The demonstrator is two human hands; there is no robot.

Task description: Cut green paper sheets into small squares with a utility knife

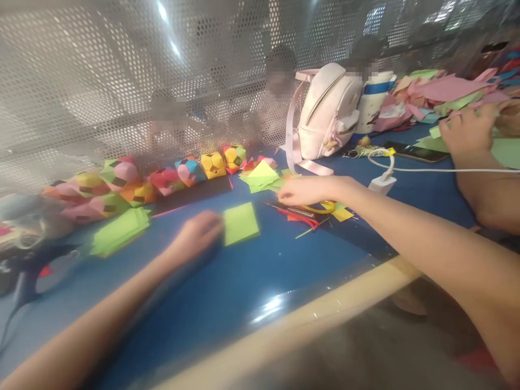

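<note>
The work surface is a blue table (195, 319) with a pale edge strip (292, 333) along its near side, backed by a perforated panel (227, 65). Multicoloured folded-paper balls (213, 165) stand in a line in front of the panel, with a dark flat strip (195, 196) on the table before them. At the far left, a blurred blue-grey object (30, 271) cannot be identified; beside it lies a fanned green paper stack (119, 232). Right of centre, a pale backpack (327, 116) stands upright with a strap trailing onto the table, next to a white and blue cylindrical container (371, 105). A heap of loose coloured paper (442, 89) lies further right; in front of it are a phone (424, 152), a white charger (382, 184) with its cable, and a co-worker's hand (471, 130) over green sheets. Scissors with red handles (307, 219) and a yellow loop handle (323, 208) lie close below the right hand (303, 190), crowding the space there. The right hand has its fingertips at the edge of a loose green paper pile (262, 176); finger closure cannot be determined. The left hand (202, 233) is blurred, fingers curled, fingertips at the left edge of the single green square (241, 223), which lies between both hands; whether they pinch it cannot be determined.
</note>
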